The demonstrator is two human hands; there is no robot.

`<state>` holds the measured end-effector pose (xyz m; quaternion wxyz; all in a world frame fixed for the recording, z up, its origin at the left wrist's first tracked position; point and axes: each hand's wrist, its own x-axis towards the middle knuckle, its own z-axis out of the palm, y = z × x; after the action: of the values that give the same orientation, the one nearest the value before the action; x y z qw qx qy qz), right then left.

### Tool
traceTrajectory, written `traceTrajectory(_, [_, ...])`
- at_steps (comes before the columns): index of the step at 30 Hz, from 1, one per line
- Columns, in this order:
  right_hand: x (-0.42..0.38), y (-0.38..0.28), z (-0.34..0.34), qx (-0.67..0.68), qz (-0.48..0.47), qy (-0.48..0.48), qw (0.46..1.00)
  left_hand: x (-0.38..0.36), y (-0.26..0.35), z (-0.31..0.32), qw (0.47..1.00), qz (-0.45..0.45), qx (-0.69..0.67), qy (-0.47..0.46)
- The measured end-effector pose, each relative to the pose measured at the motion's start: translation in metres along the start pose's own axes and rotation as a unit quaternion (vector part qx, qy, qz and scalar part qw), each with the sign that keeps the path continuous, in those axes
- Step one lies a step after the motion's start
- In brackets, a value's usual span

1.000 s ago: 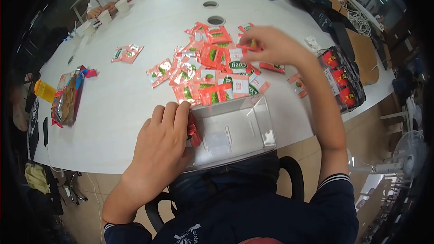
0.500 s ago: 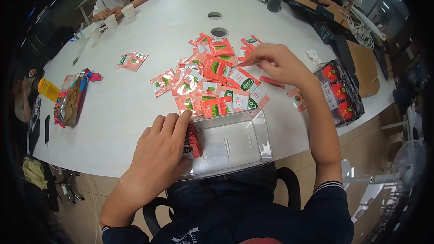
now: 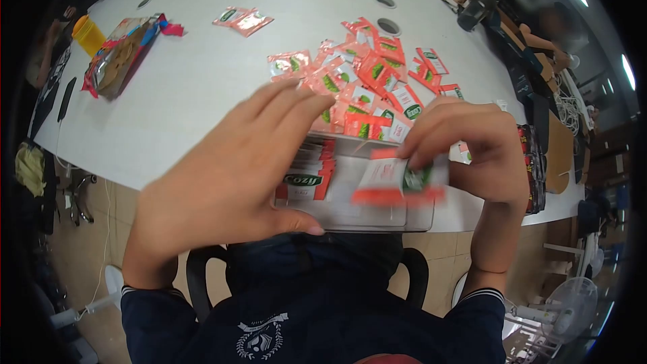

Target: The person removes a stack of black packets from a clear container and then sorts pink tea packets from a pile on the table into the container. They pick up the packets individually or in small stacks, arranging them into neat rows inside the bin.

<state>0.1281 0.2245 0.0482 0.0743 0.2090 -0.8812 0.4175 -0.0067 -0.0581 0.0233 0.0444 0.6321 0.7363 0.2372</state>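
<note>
Over the right half of a clear plastic box [image 3: 421, 221], my right hand [image 3: 472, 148] pinches a red and white Cozy tea sachet [image 3: 384, 178], blurred by motion. My left hand [image 3: 229, 168] spreads across the box's left end, fingers stretched past its far side and thumb along the near rim. Its fingers are apart; whether the palm touches the box is hidden. Beneath that hand, a row of sachets [image 3: 309, 178] stands on edge inside the box. Just beyond the box lies a loose pile of the same sachets [image 3: 367, 71].
Two sachets [image 3: 244, 20] lie apart at the left. Farther left are an opened foil bag [image 3: 125, 57], a yellow container [image 3: 87, 35] and a black phone-like object [image 3: 67, 98]. A dark wrapped pack [image 3: 534, 168] stands at the right edge. A person [image 3: 549, 34] sits at the far right.
My right hand has come from the pile to above the box, carrying a sachet. My left hand has opened wider over the standing row. The camera view has turned, shifting the table.
</note>
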Motion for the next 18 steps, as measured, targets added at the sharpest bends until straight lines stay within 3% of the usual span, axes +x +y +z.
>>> traceTrajectory(3, [0.019,-0.009,0.013,0.039,-0.059,-0.039,0.997,0.003,-0.008,-0.012,0.990,0.079,-0.118,0.003])
traceTrajectory(4, [0.023,-0.018,0.023,0.035,-0.038,-0.025,0.998,0.005,-0.008,-0.014,0.980,0.107,-0.165,-0.007])
traceTrajectory(6, [0.032,-0.027,0.034,0.040,0.019,-0.001,0.999,0.004,-0.002,-0.011,0.980,0.087,-0.179,0.008])
traceTrajectory(10, [0.030,-0.011,0.038,0.085,-0.001,-0.015,0.996,-0.009,0.001,-0.005,0.974,0.008,-0.225,0.038])
traceTrajectory(13, [0.031,-0.003,0.043,0.100,-0.017,-0.034,0.994,-0.010,-0.005,0.008,0.974,0.027,-0.217,0.064])
traceTrajectory(18, [0.035,-0.001,0.047,0.102,-0.014,-0.016,0.995,-0.007,0.003,0.009,0.950,-0.074,-0.296,0.066])
